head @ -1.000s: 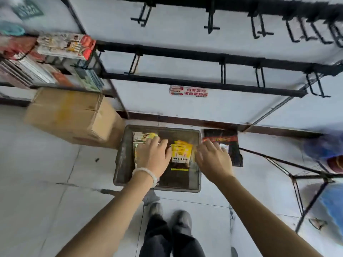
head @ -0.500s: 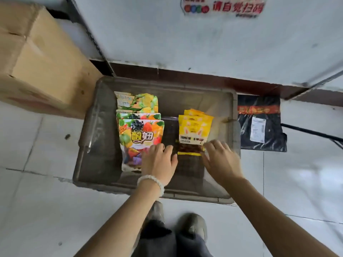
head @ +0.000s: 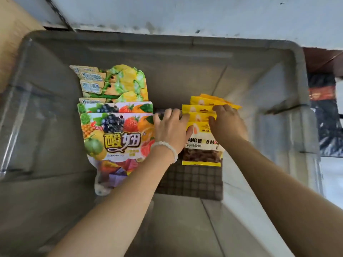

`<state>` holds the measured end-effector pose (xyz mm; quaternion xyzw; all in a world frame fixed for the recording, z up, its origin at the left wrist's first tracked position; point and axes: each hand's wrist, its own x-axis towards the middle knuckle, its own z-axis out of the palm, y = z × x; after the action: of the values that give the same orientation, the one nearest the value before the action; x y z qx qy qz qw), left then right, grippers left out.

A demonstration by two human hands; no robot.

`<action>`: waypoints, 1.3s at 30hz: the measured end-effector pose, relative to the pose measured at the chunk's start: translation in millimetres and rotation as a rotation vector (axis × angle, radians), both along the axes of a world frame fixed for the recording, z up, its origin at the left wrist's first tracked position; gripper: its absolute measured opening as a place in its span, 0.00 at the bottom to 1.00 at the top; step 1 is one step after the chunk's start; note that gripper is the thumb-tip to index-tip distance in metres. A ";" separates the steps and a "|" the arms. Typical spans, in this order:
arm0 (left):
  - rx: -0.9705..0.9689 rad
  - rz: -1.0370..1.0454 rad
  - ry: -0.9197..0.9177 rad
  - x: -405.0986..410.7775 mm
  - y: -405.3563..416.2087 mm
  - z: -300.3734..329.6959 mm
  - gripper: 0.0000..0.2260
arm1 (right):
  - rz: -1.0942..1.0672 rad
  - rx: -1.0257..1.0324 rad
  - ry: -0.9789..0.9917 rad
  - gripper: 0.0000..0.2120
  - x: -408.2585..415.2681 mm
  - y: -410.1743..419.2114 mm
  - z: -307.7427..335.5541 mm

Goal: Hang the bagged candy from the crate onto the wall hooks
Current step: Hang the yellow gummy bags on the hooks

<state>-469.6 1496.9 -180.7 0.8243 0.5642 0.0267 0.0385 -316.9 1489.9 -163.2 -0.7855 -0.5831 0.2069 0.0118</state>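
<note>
Reaching into the crate, both hands meet at the stack of small yellow candy bags (head: pixel 201 145). Left hand (head: pixel 171 129), with a white bead bracelet (head: pixel 167 148) on its wrist, lies palm down at the stack's left edge; its thumb tip touches the front bag's yellow top panel and its fingers point toward the far wall of the crate. Whether this grip is clenched on a bag or only resting against it cannot be told. Right hand (head: pixel 227 123) lies over the stack's upper right part, fingers curled down onto the fanned bag tops. It touches the bags, but a true grasp cannot be confirmed from this angle.

Yellow bags: several, overlapped like shingles, flat on the crate floor, right of centre. The front bag shows a clear window with brown candy pieces.

Left of the left hand: a second stack, large glossy fruit-print candy bags (head: pixel 115 138), overlapped, touching or just beside the left hand. Behind these: green-and-yellow pineapple-print bags (head: pixel 128 84), also overlapped, nearer the far wall.

Under and in front of the yellow stack: a dark brown checked cloth or pad (head: pixel 191 180).

Container: grey translucent plastic crate (head: pixel 55 112), rounded corners, sitting on pale floor tiles (head: pixel 332 175), against a white wall (head: pixel 185 13). Brown cardboard box (head: pixel 13 34) at the crate's upper left corner. Black printed plastic bag (head: pixel 324 112) outside the crate's right wall.
</note>
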 end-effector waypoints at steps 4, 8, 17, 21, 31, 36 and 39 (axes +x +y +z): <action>-0.060 0.011 0.025 7.1 3.6 -17.9 0.09 | -0.023 -0.038 -0.001 0.15 1.4 4.4 -15.1; 0.011 -0.034 0.003 1.2 -0.1 -21.7 0.02 | -0.050 -0.007 0.013 0.12 5.1 3.6 -13.3; -0.164 -0.114 -0.272 -13.0 -36.6 40.6 0.03 | 0.108 -0.105 -0.009 0.12 -1.2 -40.5 48.6; -0.180 -0.106 -0.340 -17.8 -54.1 110.8 0.04 | 0.037 -0.041 0.223 0.09 -3.4 -69.8 119.4; -0.164 -0.207 -0.367 -29.3 -64.3 400.0 0.04 | 0.159 0.075 0.416 0.04 -2.3 -87.3 395.1; -0.078 -0.249 -0.396 -30.3 -91.5 536.2 0.05 | 0.198 0.126 0.420 0.06 1.3 -119.8 521.5; -0.004 -0.294 -0.390 -28.8 -113.4 597.3 0.05 | 0.158 0.114 0.430 0.07 8.9 -140.8 574.1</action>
<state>-498.5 1383.5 416.6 0.8768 0.4201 0.1783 0.1515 -307.9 1349.2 410.9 -0.6734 -0.6374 0.3366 0.1640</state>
